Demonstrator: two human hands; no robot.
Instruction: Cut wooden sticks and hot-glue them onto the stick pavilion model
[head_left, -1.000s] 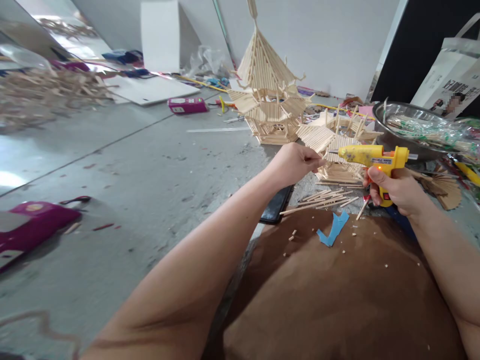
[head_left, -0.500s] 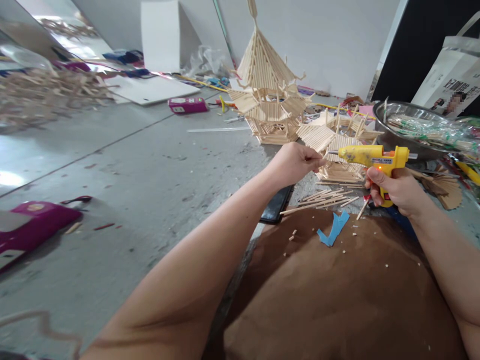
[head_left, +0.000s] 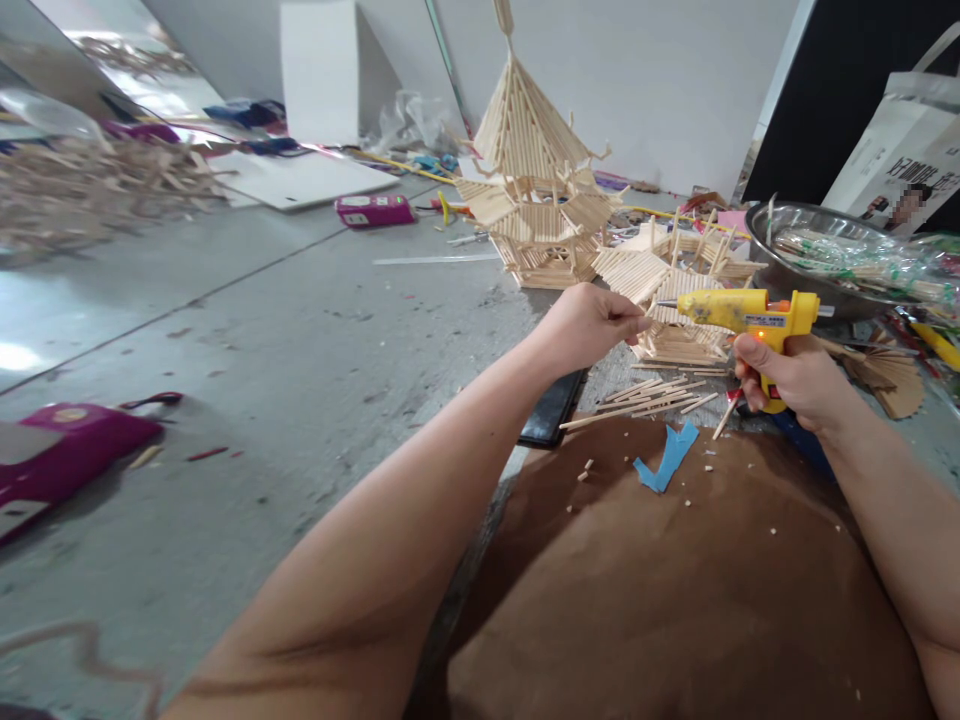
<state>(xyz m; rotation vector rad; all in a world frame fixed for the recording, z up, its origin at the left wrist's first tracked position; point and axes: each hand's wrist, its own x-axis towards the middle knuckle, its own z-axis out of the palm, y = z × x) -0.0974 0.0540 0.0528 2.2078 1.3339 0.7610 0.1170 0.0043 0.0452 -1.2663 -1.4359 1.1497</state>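
Hardly anything has shifted: beyond the brown mat's [head_left: 675,580] far edge, the left hand [head_left: 592,325] stays pinched shut at the nozzle of the glue gun [head_left: 742,312], which the right hand [head_left: 796,382] grips.

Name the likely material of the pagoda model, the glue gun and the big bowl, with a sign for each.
Pagoda model: pale raw wood, thin sticks side by side. Glue gun: glossy yellow plastic, probably; moulded body. Bowl: polished metal, likely steel; mirror-like rim.
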